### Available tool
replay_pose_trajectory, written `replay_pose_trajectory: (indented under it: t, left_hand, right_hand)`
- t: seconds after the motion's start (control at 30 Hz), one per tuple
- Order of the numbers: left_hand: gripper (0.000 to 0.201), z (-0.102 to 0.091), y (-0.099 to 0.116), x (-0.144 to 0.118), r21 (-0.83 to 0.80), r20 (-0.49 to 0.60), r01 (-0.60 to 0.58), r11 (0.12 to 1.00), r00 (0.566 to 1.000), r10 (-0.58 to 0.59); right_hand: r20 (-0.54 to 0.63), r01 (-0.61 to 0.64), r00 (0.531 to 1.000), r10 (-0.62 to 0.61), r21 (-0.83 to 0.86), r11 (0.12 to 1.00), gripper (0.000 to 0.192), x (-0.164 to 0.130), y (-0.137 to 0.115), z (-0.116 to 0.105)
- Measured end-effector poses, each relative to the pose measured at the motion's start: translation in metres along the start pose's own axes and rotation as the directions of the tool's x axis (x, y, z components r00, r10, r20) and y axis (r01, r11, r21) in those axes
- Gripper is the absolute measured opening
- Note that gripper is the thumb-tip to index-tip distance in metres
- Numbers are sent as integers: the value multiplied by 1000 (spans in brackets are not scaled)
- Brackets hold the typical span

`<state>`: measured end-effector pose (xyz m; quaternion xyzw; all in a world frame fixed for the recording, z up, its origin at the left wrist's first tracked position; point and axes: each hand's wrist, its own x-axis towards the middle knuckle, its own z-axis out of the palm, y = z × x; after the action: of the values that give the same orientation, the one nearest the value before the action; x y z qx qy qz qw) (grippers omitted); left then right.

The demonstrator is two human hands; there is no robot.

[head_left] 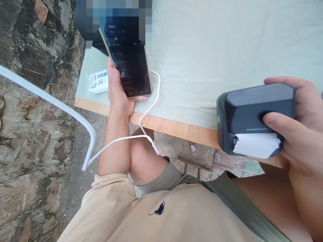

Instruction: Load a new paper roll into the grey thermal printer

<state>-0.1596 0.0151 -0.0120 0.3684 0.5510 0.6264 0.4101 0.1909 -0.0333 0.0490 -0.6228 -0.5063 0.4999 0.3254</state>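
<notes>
Pale cloth table (214, 50); left hand (116, 92) grips phone (130, 64), right hand (300, 131) clasps dark printer (252, 114), writing illegible.

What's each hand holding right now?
Left hand: closed around a smartphone.
Right hand: closed around a dark grey label printer.

Probably an outdoor spot: rough stone wall (30, 111), gritty paved ground (174, 144), and a cloth-covered wooden table (176, 126).

beige shirt (141, 215) with small dark logo (158, 209), olive shorts (164, 179).
</notes>
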Motion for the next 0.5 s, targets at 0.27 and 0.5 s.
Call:
replay_pose_trajectory:
  t: [0.27, 0.5]
  left_hand:
    - [61, 5, 1, -2, 2, -2, -16, 1000, 1000, 16]
    - [74, 1, -1, 1, 9, 8, -7, 1000, 1000, 7]
  right_hand:
    - [5, 20, 1000, -20, -9, 1000, 53, 3, 4, 1]
    - [8, 26, 1000, -26, -10, 1000, 53, 2, 5, 0]
